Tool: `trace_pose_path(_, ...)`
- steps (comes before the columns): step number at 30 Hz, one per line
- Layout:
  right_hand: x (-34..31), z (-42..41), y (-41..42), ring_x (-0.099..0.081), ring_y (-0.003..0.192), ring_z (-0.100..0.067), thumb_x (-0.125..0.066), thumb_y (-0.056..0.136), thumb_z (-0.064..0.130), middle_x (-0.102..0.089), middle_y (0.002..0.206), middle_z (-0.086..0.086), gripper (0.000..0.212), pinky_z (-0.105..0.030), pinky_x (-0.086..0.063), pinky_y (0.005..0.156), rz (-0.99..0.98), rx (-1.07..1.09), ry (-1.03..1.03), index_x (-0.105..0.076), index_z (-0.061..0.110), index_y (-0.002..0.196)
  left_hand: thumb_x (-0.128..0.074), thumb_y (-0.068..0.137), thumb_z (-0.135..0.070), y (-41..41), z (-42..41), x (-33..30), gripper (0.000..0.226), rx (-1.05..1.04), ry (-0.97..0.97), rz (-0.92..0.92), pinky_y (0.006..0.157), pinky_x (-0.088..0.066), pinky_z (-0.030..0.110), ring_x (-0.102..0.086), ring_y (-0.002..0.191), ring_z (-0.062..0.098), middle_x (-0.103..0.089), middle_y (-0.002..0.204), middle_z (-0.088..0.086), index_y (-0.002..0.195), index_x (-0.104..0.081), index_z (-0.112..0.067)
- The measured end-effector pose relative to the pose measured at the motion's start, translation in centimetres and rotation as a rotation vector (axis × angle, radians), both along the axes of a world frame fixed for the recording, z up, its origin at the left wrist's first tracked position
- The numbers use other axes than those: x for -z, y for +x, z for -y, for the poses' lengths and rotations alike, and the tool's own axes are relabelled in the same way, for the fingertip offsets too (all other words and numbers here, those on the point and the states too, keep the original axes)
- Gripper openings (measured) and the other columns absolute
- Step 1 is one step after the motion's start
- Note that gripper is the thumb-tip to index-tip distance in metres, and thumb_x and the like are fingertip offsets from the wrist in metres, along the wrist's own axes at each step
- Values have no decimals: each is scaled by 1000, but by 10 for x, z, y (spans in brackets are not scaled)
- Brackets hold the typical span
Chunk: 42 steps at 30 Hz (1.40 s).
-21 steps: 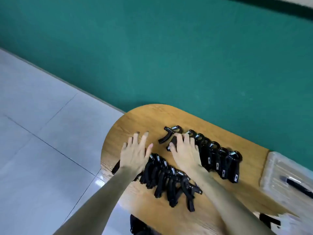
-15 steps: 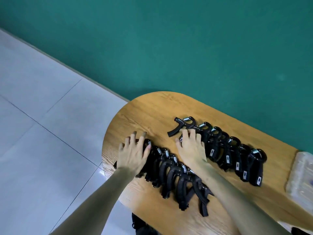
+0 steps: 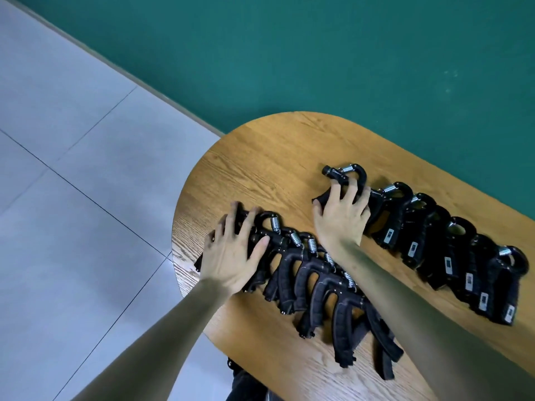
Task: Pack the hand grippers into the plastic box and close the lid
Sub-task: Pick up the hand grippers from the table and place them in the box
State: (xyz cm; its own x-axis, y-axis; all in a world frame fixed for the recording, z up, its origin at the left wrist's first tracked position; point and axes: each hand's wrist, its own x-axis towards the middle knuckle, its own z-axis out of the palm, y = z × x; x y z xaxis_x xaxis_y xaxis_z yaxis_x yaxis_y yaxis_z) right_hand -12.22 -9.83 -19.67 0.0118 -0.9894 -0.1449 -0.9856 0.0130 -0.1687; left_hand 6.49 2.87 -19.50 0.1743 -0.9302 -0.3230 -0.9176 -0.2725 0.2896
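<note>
Two rows of black hand grippers with steel springs lie on the wooden table [image 3: 275, 157]. The near row [image 3: 318, 285] runs from the left edge toward me, and the far row [image 3: 448, 256] stretches to the right. My left hand [image 3: 231, 256] rests with spread fingers on the leftmost gripper of the near row [image 3: 267, 218]. My right hand [image 3: 341, 224] curls its fingers round the end gripper of the far row [image 3: 347, 170]. The plastic box is out of view.
The table's rounded left end drops off to a grey tiled floor [image 3: 72, 169]. A green wall [image 3: 318, 53] stands close behind the table. Bare wood lies beyond the grippers toward the wall.
The view has swung left, so the plastic box at the right has left the picture. My right hand's fingers have curled into the far row's end gripper. My left hand stays on the near row's end.
</note>
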Motion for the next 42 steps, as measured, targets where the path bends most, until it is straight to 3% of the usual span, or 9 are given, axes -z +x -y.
trace_pose_path(7, 8, 22, 14, -14, 145, -50, -47, 94, 53, -21, 159, -17, 60, -63, -31, 109, 4, 71, -32, -35, 19, 142, -15, 100, -70, 13, -7, -1, 69, 21, -45, -94, 119, -27, 50, -12, 155, 28, 15, 169, 1, 159, 8, -41)
trace_pose_path(12, 16, 31, 16, -7, 147, -50, -50, 94, 50, -7, 164, -16, 68, -61, -28, 112, 7, 85, 43, -23, 23, 151, -14, 100, -70, 19, -7, 3, 73, 99, -35, -88, 123, -12, 45, -2, 155, 25, 22, 167, 2, 157, 19, -38)
trace_pose_path(18, 17, 29, 21, -8, 146, -50, -60, 89, 30, -12, 162, -17, 74, -60, -32, 109, 8, 46, 45, -22, 21, 152, -25, 104, -53, 28, -7, 5, 73, 188, -11, -13, 116, -30, 44, -26, 140, 30, 21, 167, 6, 159, 17, -31)
trace_pose_path(21, 17, 26, 20, -11, 147, -47, -64, 86, 26, -12, 163, -15, 77, -60, -35, 107, 22, -40, 33, -24, 22, 151, -34, 105, -45, 26, -6, 7, 74, 180, -17, -3, 114, -31, 46, -27, 138, 31, 16, 168, 7, 160, 11, -29)
trace_pose_path(25, 16, 27, 17, -18, 143, -51, -58, 92, 25, -7, 164, -15, 75, -61, -37, 103, 66, 11, 34, -17, 30, 154, -42, 104, -39, 24, -7, 10, 75, 155, -32, -8, 114, -33, 49, -28, 137, 32, 11, 169, 7, 161, 7, -29)
trace_pose_path(30, 10, 31, 14, -41, 118, -45, -61, 89, 18, -10, 163, -15, 78, -54, -41, 95, 50, -50, 23, -22, 33, 154, -40, 105, -37, 23, -7, 9, 75, 129, 6, -37, 117, -29, 51, -23, 139, 33, 20, 168, 2, 159, 13, -34)
trace_pose_path(35, 1, 15, 10, -45, 106, -39, -64, 83, 23, -14, 163, -13, 81, -50, -41, 91, 64, -116, 5, -27, 34, 154, -44, 103, -32, 19, -8, 4, 76, 104, -18, 14, 111, -33, 52, -27, 132, 36, 16, 168, 7, 160, 7, -32)
trace_pose_path(38, -11, 2, 6, -43, 107, -37, -62, 82, 24, -13, 163, -10, 81, -48, -43, 90, 91, -114, -5, -26, 34, 154, -48, 101, -31, 17, -7, -4, 74, 121, -86, 80, 100, -41, 53, -36, 125, 40, 2, 169, 14, 162, -7, -26)
trace_pose_path(42, -31, -18, -4, -38, 110, -34, -60, 82, 22, -8, 164, -6, 80, -47, -52, 84, 129, -146, 7, -26, 33, 154, -50, 101, -29, 12, -6, -21, 73, 142, -101, 108, 95, -42, 50, -38, 118, 36, -4, 168, 17, 162, -10, -24)
